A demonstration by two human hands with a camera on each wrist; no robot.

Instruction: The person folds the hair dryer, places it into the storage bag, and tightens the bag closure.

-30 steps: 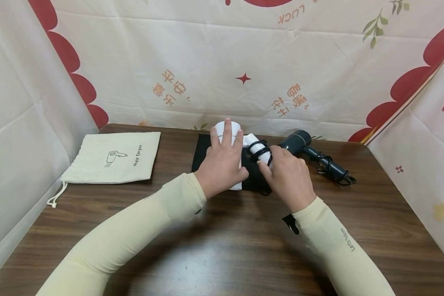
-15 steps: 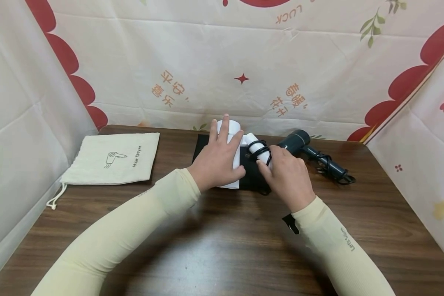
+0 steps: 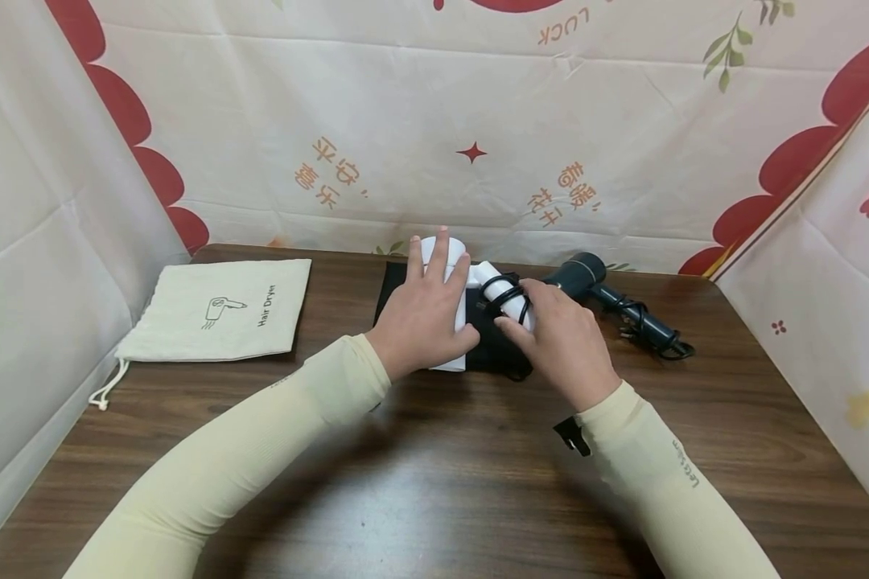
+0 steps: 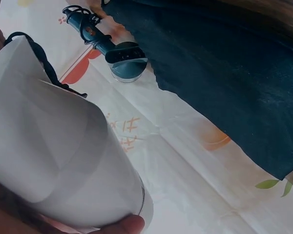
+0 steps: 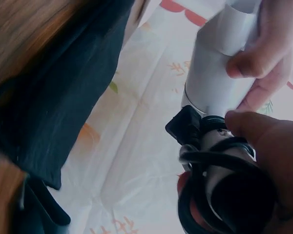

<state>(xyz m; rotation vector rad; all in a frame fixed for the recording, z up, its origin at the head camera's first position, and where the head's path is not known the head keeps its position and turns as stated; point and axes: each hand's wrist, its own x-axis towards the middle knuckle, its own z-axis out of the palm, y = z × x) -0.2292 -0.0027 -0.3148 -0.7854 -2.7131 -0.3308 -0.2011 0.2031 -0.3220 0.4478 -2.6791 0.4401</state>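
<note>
A white hair dryer [image 3: 455,251] lies over a black pouch [image 3: 489,346] near the back of the table, its black cord [image 5: 219,158] wound round the handle. My left hand [image 3: 423,318] rests over the barrel with straight, spread fingers, the thumb out to the right. With my right hand [image 3: 568,346] I grip the handle, thumb and fingers round its end. The plain white body [image 4: 63,136] fills the lower left of the left wrist view, where a fingertip shows at its edge.
A dark teal hair dryer [image 3: 579,277] with a wrapped cord lies to the right. At the left is a cream drawstring bag [image 3: 224,312] printed "Hair Dryer". A printed curtain [image 3: 405,112] hangs behind the wooden table [image 3: 420,482].
My left hand and the white hair dryer have shifted slightly left. My right hand keeps its grip on the handle, slightly altered in angle.
</note>
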